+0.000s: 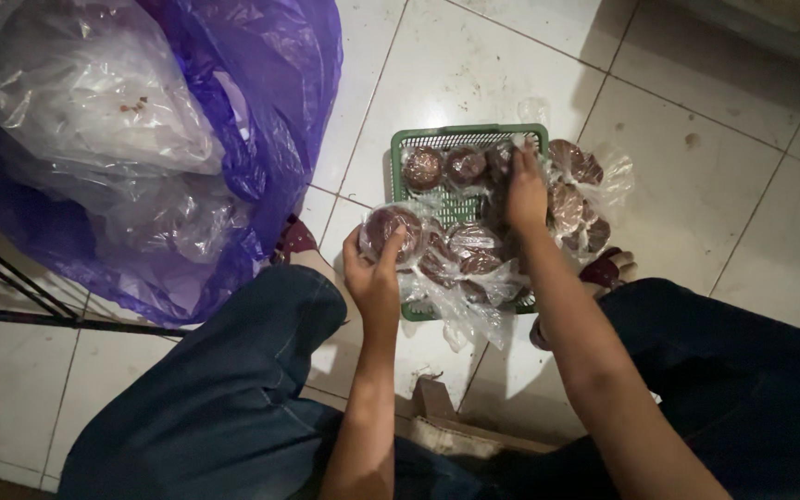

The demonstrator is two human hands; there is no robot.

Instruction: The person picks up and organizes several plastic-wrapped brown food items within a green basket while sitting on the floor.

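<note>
Round brown cake [391, 231] in crinkled clear wrap, left hand [372, 278] grip, green mesh basket [456, 139]

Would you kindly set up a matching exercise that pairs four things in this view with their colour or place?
Things:
1. left hand
2. right hand
3. basket
4. large plastic bag

Descriptions:
A. purple, lying left of the basket
B. green, standing on the tiled floor
C. reaching into the far part of the basket
D. holding a round brown wrapped cake at the basket's near left edge

Pairs: 1-D, 2-C, 3-B, 4-A
</note>
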